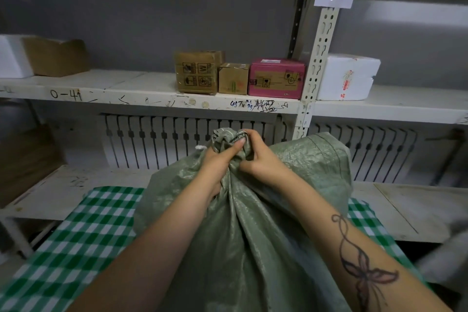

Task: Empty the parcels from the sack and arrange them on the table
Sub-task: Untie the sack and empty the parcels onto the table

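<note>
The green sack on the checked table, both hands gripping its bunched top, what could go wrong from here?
The sack stands tall and bulky on the checked table, covering much of it, so once opened it could slump and spill its load over an edge. The left hand and right hand both grip the bunched neck, leaving nothing steadying its body.

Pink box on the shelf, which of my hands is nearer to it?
Right. The right hand grips the neck of the sack almost straight below the pink box; the left hand grips it just further left.
</note>
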